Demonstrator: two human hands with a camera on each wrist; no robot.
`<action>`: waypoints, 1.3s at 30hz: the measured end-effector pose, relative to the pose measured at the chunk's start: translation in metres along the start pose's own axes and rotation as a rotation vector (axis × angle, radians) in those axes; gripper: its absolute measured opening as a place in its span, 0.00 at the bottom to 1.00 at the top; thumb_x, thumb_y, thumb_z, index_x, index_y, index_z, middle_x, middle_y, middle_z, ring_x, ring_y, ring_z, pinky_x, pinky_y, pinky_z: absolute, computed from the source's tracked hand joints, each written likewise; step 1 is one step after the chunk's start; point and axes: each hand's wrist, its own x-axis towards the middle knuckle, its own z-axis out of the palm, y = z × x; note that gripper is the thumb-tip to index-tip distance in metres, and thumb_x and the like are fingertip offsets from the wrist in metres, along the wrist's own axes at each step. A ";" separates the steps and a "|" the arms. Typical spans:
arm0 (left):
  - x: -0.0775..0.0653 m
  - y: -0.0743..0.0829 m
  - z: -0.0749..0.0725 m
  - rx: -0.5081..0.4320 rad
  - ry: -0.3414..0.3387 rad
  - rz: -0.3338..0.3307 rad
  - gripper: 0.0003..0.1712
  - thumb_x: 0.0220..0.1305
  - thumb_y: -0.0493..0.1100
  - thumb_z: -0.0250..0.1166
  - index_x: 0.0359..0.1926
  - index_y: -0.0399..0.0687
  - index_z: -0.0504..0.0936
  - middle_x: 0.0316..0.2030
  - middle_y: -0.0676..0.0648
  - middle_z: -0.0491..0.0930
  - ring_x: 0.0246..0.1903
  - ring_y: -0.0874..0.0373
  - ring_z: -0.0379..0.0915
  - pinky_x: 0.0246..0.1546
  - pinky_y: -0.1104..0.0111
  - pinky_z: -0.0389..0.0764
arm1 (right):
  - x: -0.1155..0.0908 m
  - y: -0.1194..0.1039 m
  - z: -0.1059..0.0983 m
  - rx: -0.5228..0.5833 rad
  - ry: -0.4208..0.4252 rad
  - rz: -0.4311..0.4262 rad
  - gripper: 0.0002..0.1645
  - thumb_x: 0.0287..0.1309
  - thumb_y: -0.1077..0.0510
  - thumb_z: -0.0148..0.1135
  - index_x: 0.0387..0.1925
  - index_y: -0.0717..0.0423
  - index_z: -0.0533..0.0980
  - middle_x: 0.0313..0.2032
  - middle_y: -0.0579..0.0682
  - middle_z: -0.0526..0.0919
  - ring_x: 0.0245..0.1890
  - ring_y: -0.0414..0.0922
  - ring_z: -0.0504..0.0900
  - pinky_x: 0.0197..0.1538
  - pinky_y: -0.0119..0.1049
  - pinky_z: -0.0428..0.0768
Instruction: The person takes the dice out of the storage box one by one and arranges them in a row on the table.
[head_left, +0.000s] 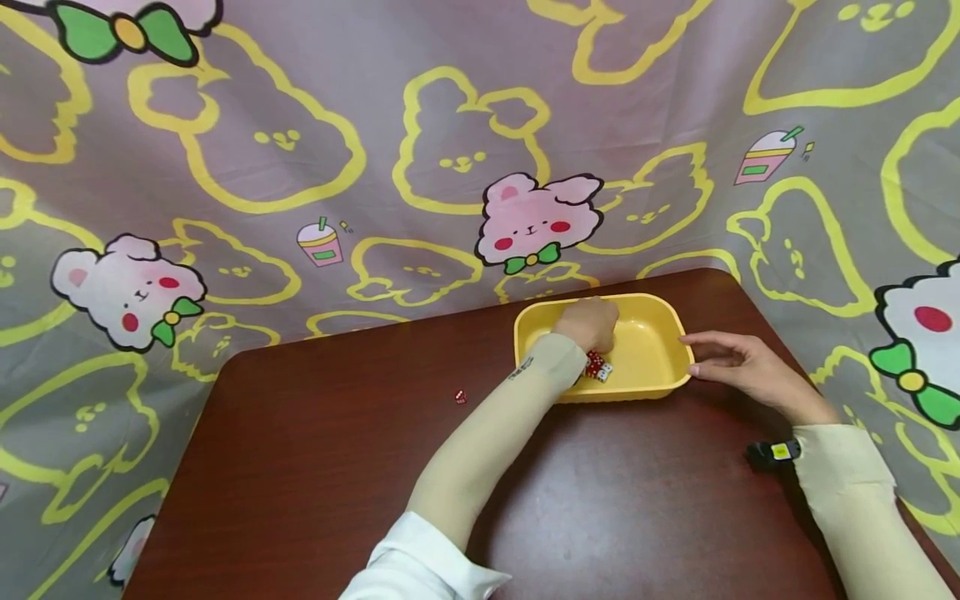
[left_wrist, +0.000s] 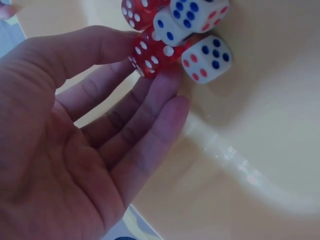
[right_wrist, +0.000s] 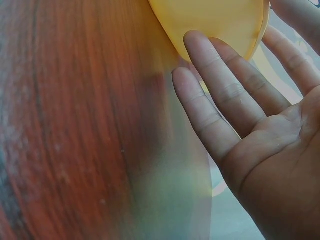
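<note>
My left hand reaches down inside a yellow plastic basin. In the left wrist view its thumb and fingertips pinch a translucent red die with white dots. Pressed close around that one are another red die and several white dice, including a white die with blue and red dots. My right hand is at the basin's right end, fingers extended and thumb apart, fingertips right at the rim. The right wrist view shows its palm and loosely straight fingers beside the basin's corner.
A single red die lies on the dark brown wooden table, left of the basin. Patterned cloth with cartoon rabbits hangs behind the table and along its sides. A black strap device sits at the right wrist.
</note>
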 end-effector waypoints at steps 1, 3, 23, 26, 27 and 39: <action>0.000 -0.001 0.000 -0.001 0.003 0.000 0.03 0.62 0.42 0.59 0.37 0.54 0.76 0.39 0.53 0.76 0.38 0.59 0.70 0.37 0.68 0.75 | 0.000 0.000 0.000 -0.003 0.000 -0.003 0.31 0.55 0.59 0.68 0.60 0.61 0.72 0.47 0.31 0.81 0.41 0.29 0.84 0.40 0.25 0.82; -0.001 -0.002 -0.001 -0.008 0.004 -0.002 0.03 0.63 0.42 0.59 0.38 0.54 0.76 0.39 0.53 0.76 0.37 0.59 0.71 0.38 0.68 0.75 | 0.000 -0.001 0.000 -0.012 0.000 -0.002 0.31 0.55 0.58 0.68 0.60 0.61 0.72 0.46 0.31 0.81 0.41 0.29 0.84 0.40 0.25 0.82; -0.012 -0.001 -0.017 0.044 0.046 -0.003 0.08 0.62 0.47 0.62 0.43 0.56 0.78 0.40 0.54 0.77 0.40 0.59 0.72 0.43 0.67 0.75 | 0.000 0.000 0.001 0.006 0.001 -0.004 0.30 0.55 0.61 0.68 0.60 0.61 0.72 0.45 0.31 0.83 0.40 0.29 0.85 0.39 0.26 0.82; -0.015 -0.002 -0.021 0.038 0.048 -0.009 0.08 0.62 0.48 0.63 0.43 0.56 0.77 0.39 0.54 0.76 0.40 0.59 0.72 0.43 0.67 0.75 | 0.001 -0.001 0.000 0.023 -0.007 -0.029 0.31 0.55 0.62 0.68 0.60 0.64 0.71 0.45 0.31 0.83 0.40 0.29 0.85 0.39 0.25 0.82; -0.015 -0.002 -0.022 0.036 0.051 -0.008 0.08 0.62 0.47 0.63 0.42 0.56 0.77 0.39 0.54 0.76 0.39 0.59 0.72 0.43 0.66 0.75 | 0.001 -0.001 0.000 0.026 -0.008 -0.031 0.31 0.55 0.62 0.68 0.60 0.64 0.71 0.45 0.31 0.83 0.40 0.29 0.85 0.39 0.25 0.82; -0.030 -0.003 -0.036 0.015 0.077 0.081 0.06 0.62 0.45 0.62 0.29 0.54 0.74 0.28 0.55 0.72 0.30 0.61 0.69 0.34 0.70 0.73 | -0.001 -0.004 0.001 0.016 -0.013 0.000 0.30 0.56 0.63 0.67 0.61 0.63 0.71 0.43 0.34 0.84 0.40 0.29 0.85 0.39 0.26 0.82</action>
